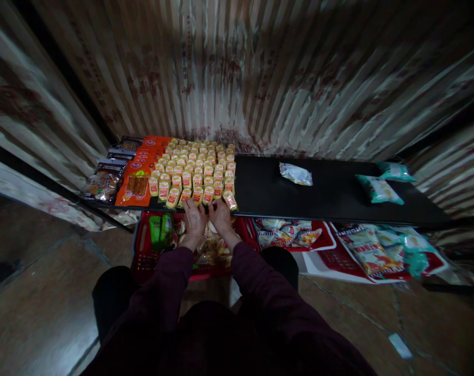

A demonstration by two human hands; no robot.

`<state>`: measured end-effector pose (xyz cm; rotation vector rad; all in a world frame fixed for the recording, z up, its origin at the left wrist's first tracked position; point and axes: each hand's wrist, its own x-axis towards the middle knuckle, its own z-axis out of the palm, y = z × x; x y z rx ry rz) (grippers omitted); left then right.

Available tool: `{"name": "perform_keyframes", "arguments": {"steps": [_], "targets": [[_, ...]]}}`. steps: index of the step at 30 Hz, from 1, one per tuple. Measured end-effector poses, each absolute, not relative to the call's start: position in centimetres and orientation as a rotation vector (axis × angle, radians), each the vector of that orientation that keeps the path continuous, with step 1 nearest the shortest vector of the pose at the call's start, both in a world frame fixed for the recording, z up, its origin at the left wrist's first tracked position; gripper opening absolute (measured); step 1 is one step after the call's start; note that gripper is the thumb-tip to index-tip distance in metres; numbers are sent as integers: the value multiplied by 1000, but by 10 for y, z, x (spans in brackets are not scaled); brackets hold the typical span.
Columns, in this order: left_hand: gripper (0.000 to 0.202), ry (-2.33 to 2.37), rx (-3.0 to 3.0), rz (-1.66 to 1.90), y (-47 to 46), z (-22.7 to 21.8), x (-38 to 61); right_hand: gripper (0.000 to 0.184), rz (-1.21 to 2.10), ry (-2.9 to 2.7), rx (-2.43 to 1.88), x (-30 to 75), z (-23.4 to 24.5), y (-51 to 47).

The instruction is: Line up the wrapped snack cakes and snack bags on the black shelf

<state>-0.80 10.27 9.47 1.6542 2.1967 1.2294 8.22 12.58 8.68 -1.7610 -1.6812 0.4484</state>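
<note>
Left hand (195,221), right hand (221,216) at front-row wrapped snack cakes (198,195), grasp unclear; uneven pushing could skew those beyond

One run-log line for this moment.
left hand: at front row, yellow packs | right hand: same row | orange bag: left of packs | red basket: lower than shelf

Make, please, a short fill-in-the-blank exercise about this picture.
The left hand and right hand are at small yellow wrapped snacks, on a flat shelf coloured ____.
The flat orange plastic packet is on these snacks' ____ side.
The open plastic baskets below are coloured ____.
The shelf holds ____ green pillow-shaped packets.

Black; left; red; two.
</note>
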Motion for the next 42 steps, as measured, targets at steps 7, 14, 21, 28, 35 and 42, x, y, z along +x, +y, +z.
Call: {"name": "perform_keyframes", "arguments": {"steps": [7, 14, 21, 28, 35, 42], "targets": [[16, 2185, 1611, 1261, 111, 97, -8, 15, 480, -1718, -1840, 82, 92, 126], [15, 2161, 1630, 1288, 114, 95, -9, 21, 536, -1653, -1845, 80, 100, 122], [14, 2165, 1615, 1270, 115, 95, -8, 43, 506, -1733, -1805, 80, 105, 117], [16, 2181, 1628, 1234, 114, 95, -8, 48, 516, -1730, -1892, 78, 110, 116], [13, 2172, 1625, 1208, 113, 93, -10, 52, 472, -1812, -1896, 77, 113, 115], [11, 2181, 1682, 1166, 112, 93, -11, 57, 429, -1815, -1913, 77, 111, 114]]}}
